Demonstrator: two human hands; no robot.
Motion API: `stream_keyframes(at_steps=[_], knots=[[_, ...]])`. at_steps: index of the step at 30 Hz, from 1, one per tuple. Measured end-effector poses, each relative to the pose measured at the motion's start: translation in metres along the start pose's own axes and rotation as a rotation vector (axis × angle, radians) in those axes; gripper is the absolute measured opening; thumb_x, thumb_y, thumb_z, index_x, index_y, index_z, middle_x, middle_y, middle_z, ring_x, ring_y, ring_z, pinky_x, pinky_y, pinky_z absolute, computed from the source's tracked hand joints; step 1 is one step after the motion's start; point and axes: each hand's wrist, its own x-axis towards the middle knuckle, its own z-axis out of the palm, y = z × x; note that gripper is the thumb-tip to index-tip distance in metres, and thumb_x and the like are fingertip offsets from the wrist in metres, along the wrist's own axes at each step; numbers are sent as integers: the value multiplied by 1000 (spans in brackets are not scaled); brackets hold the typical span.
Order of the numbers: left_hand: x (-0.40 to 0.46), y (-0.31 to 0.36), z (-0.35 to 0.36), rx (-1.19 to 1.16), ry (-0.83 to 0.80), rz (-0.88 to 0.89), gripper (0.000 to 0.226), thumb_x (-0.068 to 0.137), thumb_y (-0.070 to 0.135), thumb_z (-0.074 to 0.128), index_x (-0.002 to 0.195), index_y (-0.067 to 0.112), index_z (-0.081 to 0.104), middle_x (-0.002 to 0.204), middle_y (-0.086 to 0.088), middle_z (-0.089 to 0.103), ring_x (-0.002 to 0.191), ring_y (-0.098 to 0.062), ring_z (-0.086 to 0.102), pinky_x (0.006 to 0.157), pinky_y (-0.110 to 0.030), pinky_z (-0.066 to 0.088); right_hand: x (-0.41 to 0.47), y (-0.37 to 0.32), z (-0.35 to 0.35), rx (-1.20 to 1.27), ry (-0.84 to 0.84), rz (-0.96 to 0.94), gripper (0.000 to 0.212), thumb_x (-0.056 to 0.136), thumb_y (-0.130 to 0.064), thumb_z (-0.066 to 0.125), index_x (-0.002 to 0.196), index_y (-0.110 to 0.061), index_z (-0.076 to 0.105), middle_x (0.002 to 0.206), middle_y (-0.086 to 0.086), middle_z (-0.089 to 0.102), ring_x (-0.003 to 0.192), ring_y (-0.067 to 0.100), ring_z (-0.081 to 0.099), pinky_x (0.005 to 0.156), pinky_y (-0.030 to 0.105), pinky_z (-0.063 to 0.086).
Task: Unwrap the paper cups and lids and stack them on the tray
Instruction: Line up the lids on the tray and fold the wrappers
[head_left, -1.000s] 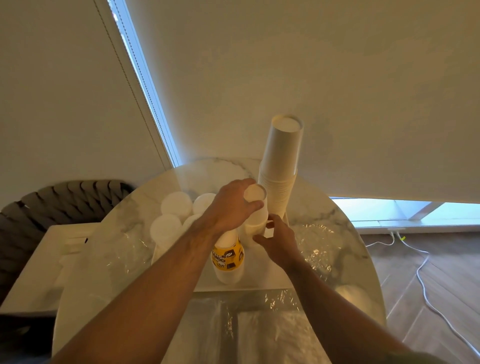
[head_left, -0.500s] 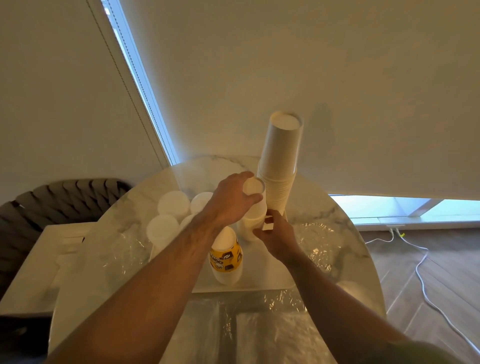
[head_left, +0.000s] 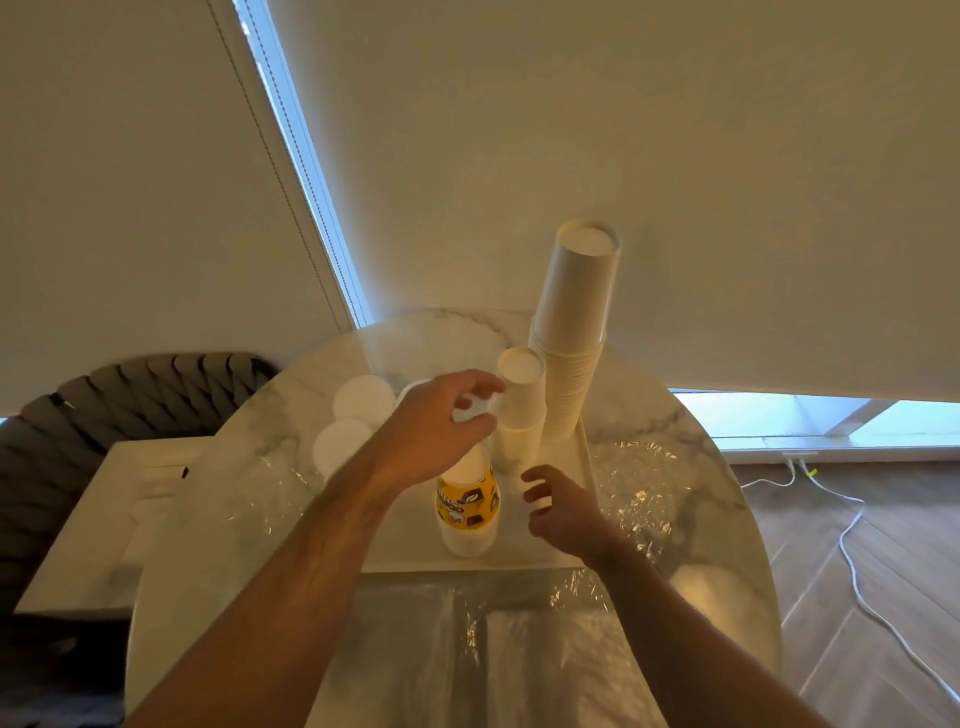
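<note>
At the centre of the frame the round marble table (head_left: 675, 436) carries the tray (head_left: 584, 457), where a tall stack of inverted paper cups (head_left: 574, 332) leans slightly beside a shorter stack (head_left: 519, 405), with white lids (head_left: 363, 400) to their left. Both hands are empty: the left hand (head_left: 441, 426) hovers with fingers loosely spread beside the short stack's top, the right hand (head_left: 558, 506) relaxed near its base. A careless brush from either hand could, I'd guess, topple the short stack into the tall one, or knock over the printed cups (head_left: 467, 506) below.
</note>
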Motion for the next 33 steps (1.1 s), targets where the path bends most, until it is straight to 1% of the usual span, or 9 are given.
stream_keyframes(at_steps=[3, 5, 9, 14, 17, 24, 27, 29, 33], knots=[[-20, -9, -7, 72, -209, -60, 56, 88, 23, 71, 138, 39, 51, 140, 15, 52, 127, -8, 47, 100, -30, 44, -13, 0, 18, -40, -129, -11, 74, 74, -4, 80, 137, -22, 46, 122, 1, 55, 97, 20, 63, 73, 29, 58], [-28, -15, -6, 133, -260, -46, 65, 83, 20, 77, 141, 36, 51, 142, 15, 50, 123, -4, 47, 95, -24, 45, -20, -2, 34, -84, -102, -50, 83, 69, -17, 89, 139, -24, 44, 125, 0, 54, 103, 20, 60, 75, 28, 54], [-36, -23, 0, 137, -141, -11, 65, 80, 19, 79, 139, 33, 54, 140, 9, 54, 121, -9, 53, 97, -30, 51, -25, -9, 58, -78, 57, -93, 77, 72, -27, 86, 138, -23, 46, 127, -1, 53, 113, 21, 56, 93, 37, 52], [-38, -20, 15, 159, 46, 9, 60, 84, 27, 76, 139, 28, 52, 139, 7, 54, 116, -16, 57, 97, -35, 50, -26, -21, 66, -42, 179, -157, 70, 75, -16, 79, 138, -18, 48, 124, -4, 57, 119, 22, 54, 97, 43, 51], [-33, -16, 19, 193, 100, 10, 60, 86, 31, 75, 141, 24, 51, 138, 3, 55, 118, -18, 56, 96, -30, 46, -28, -26, 66, -27, 237, -155, 70, 79, -11, 75, 142, -18, 45, 119, -8, 51, 121, 20, 50, 99, 41, 48], [-22, -12, 13, 192, 88, 4, 57, 88, 39, 70, 140, 24, 51, 139, 1, 55, 123, -18, 52, 96, -29, 44, -24, -31, 75, 32, 306, -153, 70, 79, -16, 77, 141, -20, 46, 128, 2, 60, 120, 22, 56, 99, 40, 49], [-17, -14, 5, 203, 50, 20, 52, 93, 34, 65, 142, 24, 51, 139, -1, 55, 123, -17, 51, 89, -23, 41, -21, -34, 73, 64, 318, -150, 66, 82, -10, 75, 141, -17, 47, 132, 2, 60, 122, 22, 56, 99, 33, 46], [-12, -17, 2, 199, 38, 23, 51, 93, 34, 66, 141, 23, 52, 137, -3, 56, 121, -18, 53, 89, -25, 43, -20, -36, 72, 80, 314, -147, 64, 84, -7, 73, 141, -16, 47, 134, 3, 59, 122, 22, 56, 97, 29, 44], [-4, -21, 2, 222, 44, 27, 51, 92, 34, 66, 139, 20, 53, 134, -5, 58, 118, -21, 56, 92, -31, 47, -17, -40, 72, 104, 305, -146, 63, 86, -6, 70, 143, -18, 45, 135, 3, 58, 120, 24, 59, 101, 35, 49]])
